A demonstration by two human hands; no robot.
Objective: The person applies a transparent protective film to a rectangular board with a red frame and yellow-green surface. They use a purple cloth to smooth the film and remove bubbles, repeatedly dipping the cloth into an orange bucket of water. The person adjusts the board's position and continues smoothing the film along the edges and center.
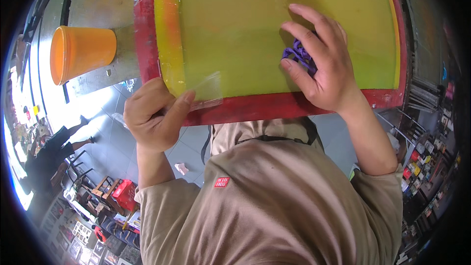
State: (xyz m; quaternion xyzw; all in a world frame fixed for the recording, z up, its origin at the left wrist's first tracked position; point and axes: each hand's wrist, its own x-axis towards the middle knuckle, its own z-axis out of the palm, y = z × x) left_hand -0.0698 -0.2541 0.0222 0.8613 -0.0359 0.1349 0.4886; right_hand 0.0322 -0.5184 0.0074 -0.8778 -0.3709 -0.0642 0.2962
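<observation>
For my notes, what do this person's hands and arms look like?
The left hand and right hand are bare, with no gloves, rings or watch visible. The left sleeve and right sleeve are short, loose and plain tan.

That's one left hand (pixel 156 113) and one right hand (pixel 326 64), two in all, plus a single red frame (pixel 245 108)! I count one purple cord bundle (pixel 297 54), one piece of clear film (pixel 210 90), one orange bucket (pixel 91 51), one red box (pixel 125 194), one white scrap (pixel 181 168).
</observation>
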